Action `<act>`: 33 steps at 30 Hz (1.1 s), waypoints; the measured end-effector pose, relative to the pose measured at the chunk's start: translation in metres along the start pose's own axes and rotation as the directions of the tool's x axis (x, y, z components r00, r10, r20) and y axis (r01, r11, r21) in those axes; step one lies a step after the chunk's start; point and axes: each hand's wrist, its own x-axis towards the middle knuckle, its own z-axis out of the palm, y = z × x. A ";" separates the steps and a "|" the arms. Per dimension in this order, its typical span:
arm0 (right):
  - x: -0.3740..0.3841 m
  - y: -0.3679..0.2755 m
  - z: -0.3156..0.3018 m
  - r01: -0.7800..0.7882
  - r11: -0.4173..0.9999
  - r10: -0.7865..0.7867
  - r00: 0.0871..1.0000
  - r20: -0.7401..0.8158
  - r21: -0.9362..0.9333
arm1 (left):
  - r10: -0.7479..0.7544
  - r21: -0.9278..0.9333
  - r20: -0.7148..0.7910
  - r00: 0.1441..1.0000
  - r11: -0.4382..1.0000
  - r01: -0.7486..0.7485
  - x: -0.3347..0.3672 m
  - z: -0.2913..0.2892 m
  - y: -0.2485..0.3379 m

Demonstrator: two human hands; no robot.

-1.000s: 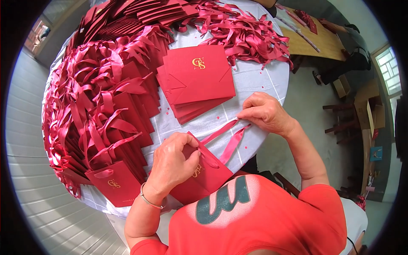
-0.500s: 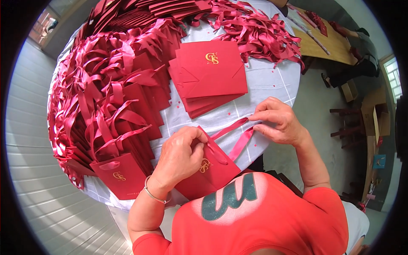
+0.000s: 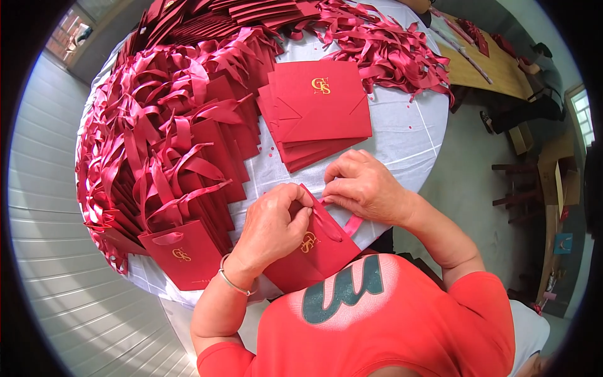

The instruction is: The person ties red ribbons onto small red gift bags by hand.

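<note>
A red paper gift bag [image 3: 326,259] with a gold emblem lies slanted at the table's near edge, close to my chest. My left hand [image 3: 276,220] grips its upper left edge between thumb and fingers; what lies under the fingertips is hidden. With fingertips pinched at the bag's upper edge, my right hand [image 3: 366,188] holds a pink-red satin ribbon [image 3: 353,225]. Part of the ribbon hangs as a loop beside the bag, below that hand. Just beyond both hands rests a stack of flat red bags [image 3: 323,107] that carry no visible ribbon.
Rows of red bags with ribbon handles [image 3: 182,254] crowd the left side. Loose ribbons [image 3: 402,60] are heaped at the far right of the white-covered round table [image 3: 414,141]. Farther right are a wooden table [image 3: 496,72], a person [image 3: 546,81] and cardboard boxes [image 3: 559,182].
My right hand has moved left from beyond the bag's right side to its upper edge, bringing the ribbon along. The stretched ribbon is now slack. My left hand keeps its grip.
</note>
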 end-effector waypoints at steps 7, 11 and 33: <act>-0.002 0.005 0.005 -0.016 0.997 0.015 1.000 -0.027 -0.072 | -0.066 -0.010 -0.003 0.998 0.998 0.066 0.003 0.002 0.006; -0.007 0.006 -0.004 -0.074 0.995 0.071 0.996 -0.057 -0.069 | -0.062 0.002 -0.006 0.998 0.998 0.062 0.004 0.003 0.005; -0.053 -0.086 -0.015 -0.517 -0.012 0.705 0.603 0.374 0.856 | -0.184 -0.625 0.033 0.982 0.763 0.164 0.007 0.002 -0.006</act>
